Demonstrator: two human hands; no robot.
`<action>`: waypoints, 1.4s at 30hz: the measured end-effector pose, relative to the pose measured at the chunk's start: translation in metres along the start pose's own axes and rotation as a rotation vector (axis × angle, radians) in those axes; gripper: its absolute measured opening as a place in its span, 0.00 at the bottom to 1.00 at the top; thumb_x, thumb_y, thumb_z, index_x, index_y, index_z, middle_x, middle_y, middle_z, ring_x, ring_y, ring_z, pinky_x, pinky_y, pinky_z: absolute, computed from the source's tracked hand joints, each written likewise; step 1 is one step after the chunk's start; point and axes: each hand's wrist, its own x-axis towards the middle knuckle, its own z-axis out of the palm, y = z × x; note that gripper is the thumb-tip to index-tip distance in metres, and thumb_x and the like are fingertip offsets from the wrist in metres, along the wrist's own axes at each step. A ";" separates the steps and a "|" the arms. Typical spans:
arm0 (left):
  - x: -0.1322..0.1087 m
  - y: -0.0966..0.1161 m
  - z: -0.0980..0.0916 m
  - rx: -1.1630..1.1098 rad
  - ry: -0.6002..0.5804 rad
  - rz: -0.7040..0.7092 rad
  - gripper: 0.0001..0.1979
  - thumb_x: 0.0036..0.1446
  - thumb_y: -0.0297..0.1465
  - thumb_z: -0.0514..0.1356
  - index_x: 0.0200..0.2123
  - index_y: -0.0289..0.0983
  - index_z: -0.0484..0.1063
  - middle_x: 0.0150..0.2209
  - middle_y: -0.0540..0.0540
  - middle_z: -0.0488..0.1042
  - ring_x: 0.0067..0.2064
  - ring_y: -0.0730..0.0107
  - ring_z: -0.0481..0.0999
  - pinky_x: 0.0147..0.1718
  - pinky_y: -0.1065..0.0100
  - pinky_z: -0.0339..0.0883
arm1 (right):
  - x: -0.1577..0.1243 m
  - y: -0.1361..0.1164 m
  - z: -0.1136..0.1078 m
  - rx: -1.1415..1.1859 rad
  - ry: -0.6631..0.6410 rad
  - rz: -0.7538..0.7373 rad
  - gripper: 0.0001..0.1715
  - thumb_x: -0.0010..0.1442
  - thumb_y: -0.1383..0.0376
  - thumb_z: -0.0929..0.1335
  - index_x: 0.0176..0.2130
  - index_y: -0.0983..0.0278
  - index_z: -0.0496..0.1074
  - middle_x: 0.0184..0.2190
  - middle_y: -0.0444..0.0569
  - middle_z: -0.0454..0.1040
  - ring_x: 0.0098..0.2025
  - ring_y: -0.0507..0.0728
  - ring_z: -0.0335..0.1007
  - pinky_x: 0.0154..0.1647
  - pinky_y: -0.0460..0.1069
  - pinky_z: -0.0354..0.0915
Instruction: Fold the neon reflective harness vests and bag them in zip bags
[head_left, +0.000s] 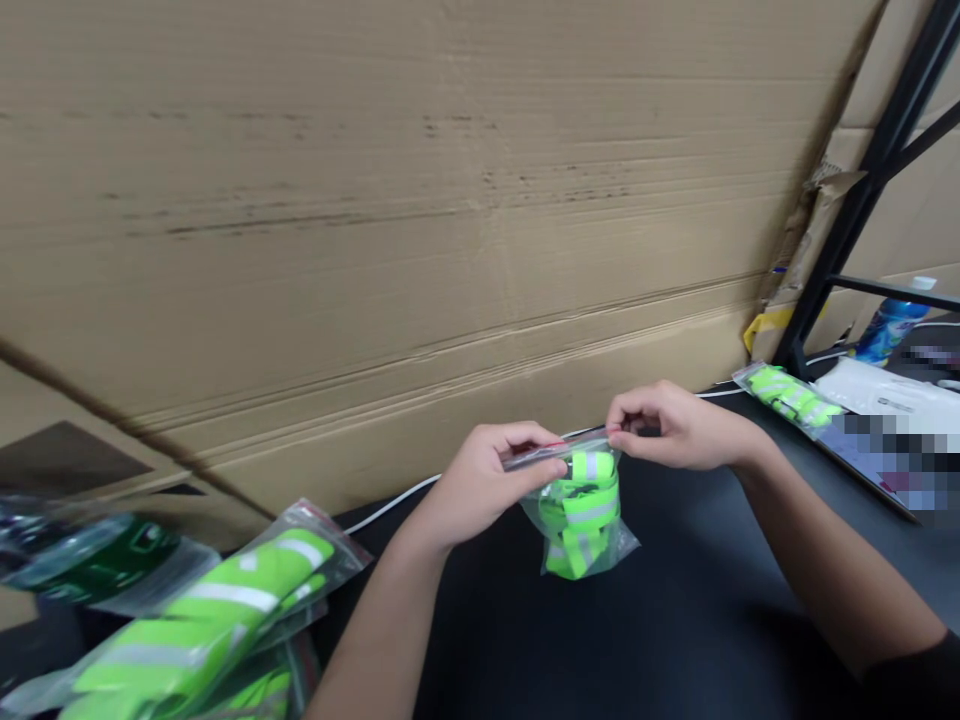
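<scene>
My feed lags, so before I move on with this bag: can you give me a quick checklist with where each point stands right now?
1. Left hand grip on the zip bag top edge: ok, thumb and fingers pinch it.
2. Right hand grip on the same edge: ok, pinching its right end.
3. Green reflective strap inside the zip bag: ok, it sits below the top edge.
4. Top strip shut along its whole length: cannot tell, fingers hide parts of it.
5. Black table under the bag: ok, nothing lies beneath it.
6. Pile of bagged straps: ok, lying apart at the lower left.
</scene>
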 end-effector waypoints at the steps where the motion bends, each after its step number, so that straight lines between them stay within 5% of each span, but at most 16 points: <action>1: 0.000 -0.001 -0.001 -0.016 0.002 -0.007 0.12 0.55 0.39 0.67 0.37 0.36 0.80 0.33 0.47 0.79 0.35 0.68 0.75 0.35 0.69 0.67 | 0.000 0.001 0.001 -0.003 0.021 -0.020 0.09 0.64 0.62 0.67 0.34 0.66 0.71 0.26 0.43 0.70 0.27 0.48 0.62 0.27 0.44 0.60; 6: 0.003 -0.006 0.000 -0.003 0.000 -0.020 0.12 0.56 0.38 0.65 0.37 0.35 0.79 0.33 0.46 0.79 0.35 0.68 0.75 0.36 0.68 0.68 | -0.001 0.002 0.002 0.014 0.091 -0.033 0.06 0.59 0.68 0.69 0.30 0.65 0.68 0.23 0.39 0.66 0.24 0.47 0.58 0.24 0.43 0.56; 13: 0.005 -0.012 0.007 0.068 0.089 0.054 0.11 0.61 0.37 0.61 0.36 0.36 0.78 0.30 0.49 0.76 0.32 0.72 0.72 0.32 0.71 0.65 | 0.000 -0.001 0.001 -0.107 0.009 -0.014 0.06 0.61 0.64 0.68 0.34 0.66 0.74 0.28 0.45 0.74 0.29 0.51 0.67 0.32 0.46 0.63; 20: 0.009 -0.018 0.009 0.081 0.128 0.085 0.10 0.62 0.36 0.59 0.37 0.36 0.77 0.33 0.49 0.77 0.34 0.71 0.74 0.35 0.71 0.67 | 0.007 0.007 0.008 -0.275 0.050 -0.001 0.02 0.59 0.68 0.67 0.32 0.65 0.70 0.24 0.42 0.69 0.25 0.48 0.60 0.28 0.45 0.56; 27: 0.009 -0.019 0.009 0.130 0.147 0.095 0.11 0.63 0.37 0.59 0.37 0.37 0.77 0.33 0.49 0.77 0.34 0.72 0.74 0.33 0.71 0.67 | 0.007 0.004 0.007 -0.233 0.023 -0.016 0.08 0.63 0.64 0.66 0.37 0.66 0.73 0.28 0.45 0.73 0.28 0.50 0.65 0.31 0.45 0.60; 35: 0.010 -0.019 0.004 0.117 0.106 0.062 0.11 0.59 0.38 0.63 0.37 0.36 0.78 0.33 0.48 0.79 0.34 0.70 0.76 0.34 0.70 0.69 | 0.009 0.010 0.006 -0.312 0.058 -0.116 0.04 0.59 0.69 0.67 0.34 0.66 0.72 0.25 0.43 0.71 0.27 0.49 0.62 0.30 0.45 0.57; 42: 0.006 -0.017 -0.010 0.154 0.065 -0.011 0.08 0.53 0.35 0.66 0.32 0.35 0.77 0.26 0.50 0.75 0.27 0.75 0.71 0.28 0.73 0.65 | 0.007 0.019 -0.004 -0.250 0.038 -0.058 0.03 0.58 0.67 0.68 0.32 0.65 0.72 0.26 0.43 0.73 0.28 0.49 0.64 0.30 0.45 0.58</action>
